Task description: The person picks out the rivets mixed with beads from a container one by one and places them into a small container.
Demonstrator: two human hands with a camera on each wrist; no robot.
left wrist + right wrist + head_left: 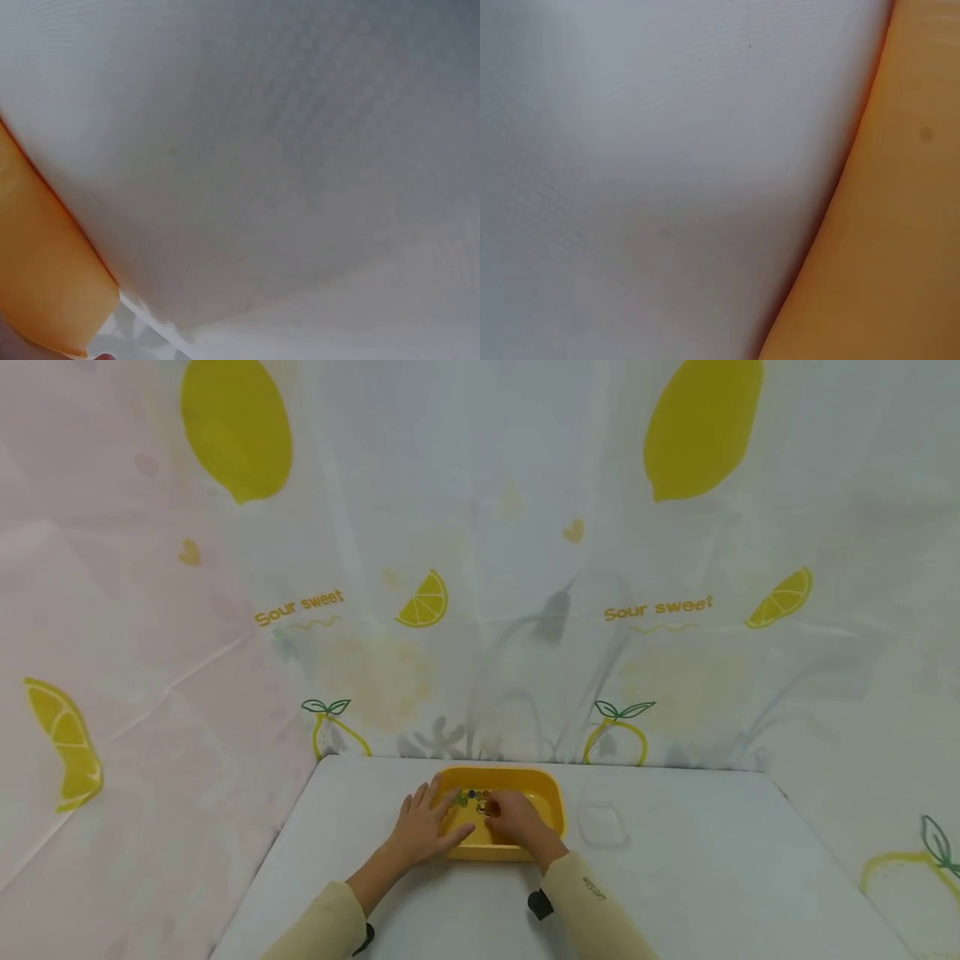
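A shallow yellow tray (pixel 504 852) stands on the white table near the back wall. Inside lie several small, shiny round pieces (pixel 472 794) that look like glass marbles, in blue, green and reddish tones. My left hand (pixel 420 829) lies over the tray's left edge with its fingers spread and straight. Over the tray's middle, my right hand (pixel 516 817) has bent fingers that point down among the small pieces; I cannot tell whether they pinch one. In the left wrist view the tray's outer wall (pixel 45 255) shows at the left; in the right wrist view its wall (pixel 885 225) fills the right side.
Right of the tray lies a faint, clear, roughly square thing (pixel 602 826) on the white table (pixel 720 860). A cloth wall with lemon prints (pixel 517 693) rises behind the table and along its sides.
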